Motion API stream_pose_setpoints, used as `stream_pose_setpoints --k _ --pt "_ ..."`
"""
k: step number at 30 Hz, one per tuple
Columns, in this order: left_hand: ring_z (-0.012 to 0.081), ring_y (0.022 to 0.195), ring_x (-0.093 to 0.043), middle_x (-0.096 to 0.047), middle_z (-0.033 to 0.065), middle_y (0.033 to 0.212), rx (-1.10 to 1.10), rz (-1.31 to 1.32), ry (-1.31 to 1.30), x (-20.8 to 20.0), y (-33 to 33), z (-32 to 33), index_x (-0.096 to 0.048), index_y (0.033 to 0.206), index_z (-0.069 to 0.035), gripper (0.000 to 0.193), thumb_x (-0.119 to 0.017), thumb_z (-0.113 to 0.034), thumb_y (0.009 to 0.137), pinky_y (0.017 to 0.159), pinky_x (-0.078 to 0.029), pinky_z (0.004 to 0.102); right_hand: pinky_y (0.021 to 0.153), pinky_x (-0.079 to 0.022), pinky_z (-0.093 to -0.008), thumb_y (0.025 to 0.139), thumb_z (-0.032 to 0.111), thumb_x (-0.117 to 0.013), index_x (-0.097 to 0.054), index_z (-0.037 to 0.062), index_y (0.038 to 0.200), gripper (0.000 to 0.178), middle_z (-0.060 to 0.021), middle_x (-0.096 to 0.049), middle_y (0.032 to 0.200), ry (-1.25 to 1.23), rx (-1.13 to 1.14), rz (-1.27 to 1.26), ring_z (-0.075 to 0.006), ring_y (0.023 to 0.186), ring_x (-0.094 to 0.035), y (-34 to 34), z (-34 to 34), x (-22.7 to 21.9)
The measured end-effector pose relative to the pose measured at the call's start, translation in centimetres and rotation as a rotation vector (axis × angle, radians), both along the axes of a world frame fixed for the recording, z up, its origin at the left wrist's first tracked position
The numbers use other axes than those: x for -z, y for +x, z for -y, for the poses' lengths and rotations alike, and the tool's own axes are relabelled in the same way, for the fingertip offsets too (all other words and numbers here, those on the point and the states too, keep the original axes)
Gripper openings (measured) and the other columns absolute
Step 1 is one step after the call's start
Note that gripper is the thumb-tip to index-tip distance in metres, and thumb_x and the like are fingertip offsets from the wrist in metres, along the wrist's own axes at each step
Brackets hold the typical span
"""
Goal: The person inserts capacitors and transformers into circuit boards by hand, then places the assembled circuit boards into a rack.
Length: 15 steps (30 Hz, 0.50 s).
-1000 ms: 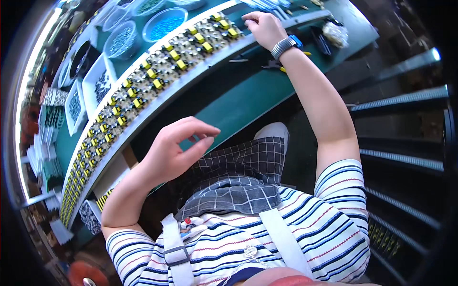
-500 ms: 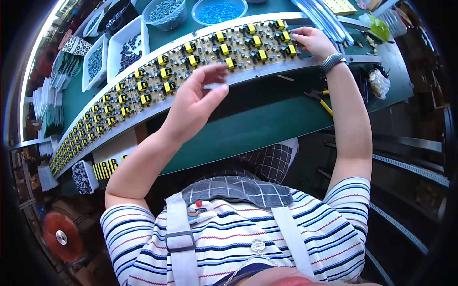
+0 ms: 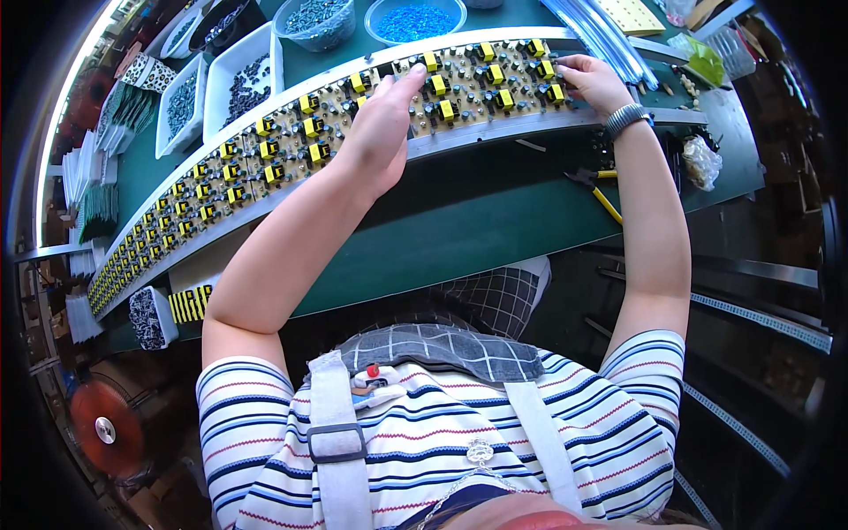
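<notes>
The bare left hand (image 3: 382, 128) stands edge-on over tan circuit boards with yellow blocks (image 3: 468, 84) at the far side; the bare right hand (image 3: 598, 87) curls at their right end. Whether fingers clamp, I cannot tell.

1 view: head cam, L of a worn fisheye pair, facing down past wearer's shirt (image 3: 442, 428), v. close at btm, to hands (image 3: 380, 130) & surface (image 3: 415, 243), farther off up top. View upright, v. wide, edges bent nr rim.
</notes>
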State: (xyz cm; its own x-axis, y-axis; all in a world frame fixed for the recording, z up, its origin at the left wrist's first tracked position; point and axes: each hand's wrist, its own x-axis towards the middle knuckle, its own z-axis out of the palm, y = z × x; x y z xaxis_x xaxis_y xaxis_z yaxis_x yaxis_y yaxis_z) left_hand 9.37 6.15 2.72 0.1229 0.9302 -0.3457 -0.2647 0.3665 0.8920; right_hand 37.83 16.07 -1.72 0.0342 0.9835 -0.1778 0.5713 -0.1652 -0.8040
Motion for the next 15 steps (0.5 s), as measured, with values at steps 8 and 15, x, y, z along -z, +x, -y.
stream_pose_setpoints --k 8,15 --pt "0.0218 0.142 -0.012 -0.019 0.014 0.153 0.044 0.008 0.018 -0.4 -0.3 -0.8 -0.014 0.147 -0.003 0.067 -0.042 -0.036 0.097 0.114 -0.005 0.0419 0.081 -0.051 -0.0273 0.093 0.021 -0.057 -0.061 0.002 0.116 0.03 -0.0091 -0.065 0.1 0.01 -0.024 -0.092 -0.0134 0.086 -0.06 -0.1 -1.0 0.7" --pt "0.0193 0.133 -0.03 -0.033 0.0114 0.146 0.081 0.094 0.054 -3.3 -1.0 -1.2 -0.028 0.142 -0.003 0.055 -0.043 -0.033 0.098 0.11 -0.019 0.0394 0.08 -0.05 -0.0249 0.092 0.021 -0.06 -0.059 0.0057 0.114 0.026 -0.003 -0.062 0.097 -0.033 -0.027 -0.39 -0.01 0.087 -0.059 1.0 1.5 -1.2"
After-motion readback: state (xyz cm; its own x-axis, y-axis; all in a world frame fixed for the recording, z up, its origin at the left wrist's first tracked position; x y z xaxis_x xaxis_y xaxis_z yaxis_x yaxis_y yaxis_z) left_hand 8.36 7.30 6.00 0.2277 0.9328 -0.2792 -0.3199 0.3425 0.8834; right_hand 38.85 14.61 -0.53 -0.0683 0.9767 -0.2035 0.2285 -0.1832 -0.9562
